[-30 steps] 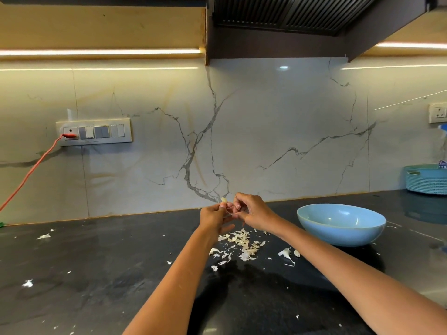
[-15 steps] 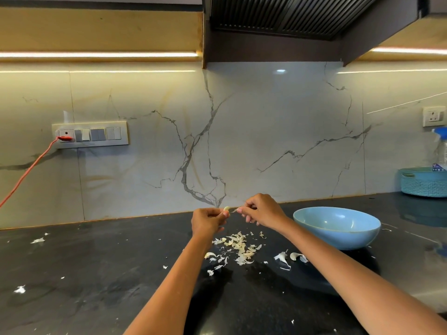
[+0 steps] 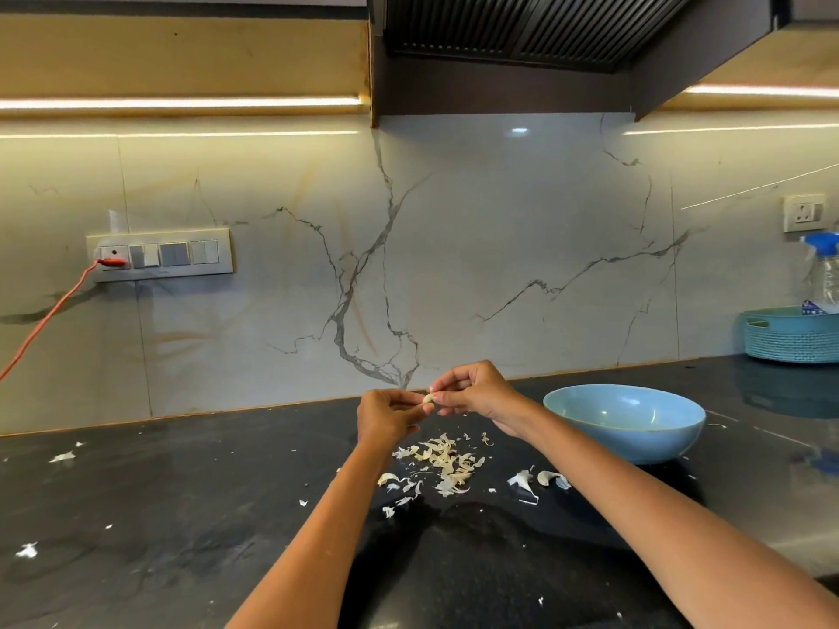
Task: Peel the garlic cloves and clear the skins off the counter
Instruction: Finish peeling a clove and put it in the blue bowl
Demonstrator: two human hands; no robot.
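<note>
A: Clove (image 3: 427, 398) status?

B: Held above the surface (image 3: 190, 528), pinched from both sides. Left hand (image 3: 386, 413) grips it from 9 o'clock, right hand (image 3: 472, 392) from 3 o'clock. Right fingers (image 3: 447, 389) are curled tight onto the clove end, probably to nip skin. No gap is seen in either grip.

A: Why is it held up there and not on the surface?

B: Judged: so loosened skin drops straight down. The skins (image 3: 442, 460) are piled right below the hands, toward 6 o'clock. The position is consistent with that.

A: Bowl?

B: Blue bowl (image 3: 624, 422) is set at 3 o'clock of the hands, just beside the right wrist. Likely placed there so a peeled clove can be dropped in with a short reach. The contents cannot be made out.

A: Anything else loose?

B: A separate bit (image 3: 551, 478) lies at 5 o'clock of the pile, near the bowl base. Whether it is a clove or only skin cannot be told. Stray flakes (image 3: 62, 457) are scattered far out at 9 o'clock.

A: Progress?

B: Peeling is judged mid-way on this clove. Clearing is not yet started: skins are all over the surface.

A: Risk?

B: A slip from the pinch. Flakes are light and easily scattered during the sweep.
</note>
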